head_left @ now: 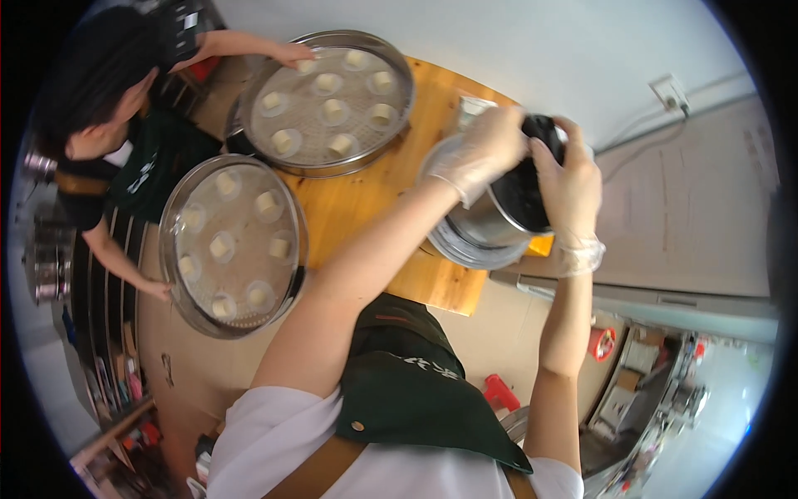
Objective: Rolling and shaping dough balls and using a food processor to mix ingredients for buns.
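My left hand (490, 151), in a clear plastic glove, is closed at the left side of a glossy black lump (543, 133). Also gloved, my right hand (575, 185) curls its thumb and fingers around the lump from the right. What the lump is made of, I cannot tell. Just below my hands is a steel pot (490, 218) with a black mass (522, 195) inside. It looks tilted and rests over a round, pale, rimmed stack (467, 256) at the right end of the wooden table. My forearms and hands hide part of the pot.
At left, a co-worker (116, 108) reaches over a round steamer tray (370, 154) of white pieces on paper rounds and holds a second such tray (189, 309). The wooden table (366, 208) meets a wall. A grey cabinet (690, 200) stands right; a red bucket (602, 343) is below.
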{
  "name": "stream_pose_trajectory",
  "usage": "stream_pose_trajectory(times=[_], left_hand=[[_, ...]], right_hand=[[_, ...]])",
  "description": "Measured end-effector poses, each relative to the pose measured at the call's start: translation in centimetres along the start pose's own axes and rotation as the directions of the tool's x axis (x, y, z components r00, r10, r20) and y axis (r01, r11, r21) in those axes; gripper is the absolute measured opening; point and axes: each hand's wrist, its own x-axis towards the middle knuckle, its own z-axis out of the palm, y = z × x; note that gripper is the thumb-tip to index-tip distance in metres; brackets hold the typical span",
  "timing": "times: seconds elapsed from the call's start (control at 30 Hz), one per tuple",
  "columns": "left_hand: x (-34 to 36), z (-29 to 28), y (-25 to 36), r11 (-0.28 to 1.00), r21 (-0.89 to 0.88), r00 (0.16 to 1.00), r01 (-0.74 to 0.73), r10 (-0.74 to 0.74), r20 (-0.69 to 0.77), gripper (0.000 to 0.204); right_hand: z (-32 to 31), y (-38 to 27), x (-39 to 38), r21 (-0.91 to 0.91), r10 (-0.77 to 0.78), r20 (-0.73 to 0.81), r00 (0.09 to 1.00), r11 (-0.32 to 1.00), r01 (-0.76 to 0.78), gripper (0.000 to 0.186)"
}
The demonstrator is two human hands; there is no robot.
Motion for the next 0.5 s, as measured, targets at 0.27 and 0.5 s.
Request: stream_pose_trajectory(times=[0.27, 0.5], left_hand=[[0.1, 0.0, 0.0, 0.991, -0.120, 0.997, 0.050, -0.043, 0.066, 0.035], [0.0, 0.0, -0.2, 0.990, -0.115, 0.995, 0.076, -0.068, 0.077, 0.036]], right_hand=[[0.5, 1.0, -0.1, 0.029, -0.067, -0.067, 0.995, 0.997, 0.069, 0.037], [0.7, 1.0, -0.3, 0.019, -0.071, -0.081, 0.994, 0.997, 0.072, 0.037]])
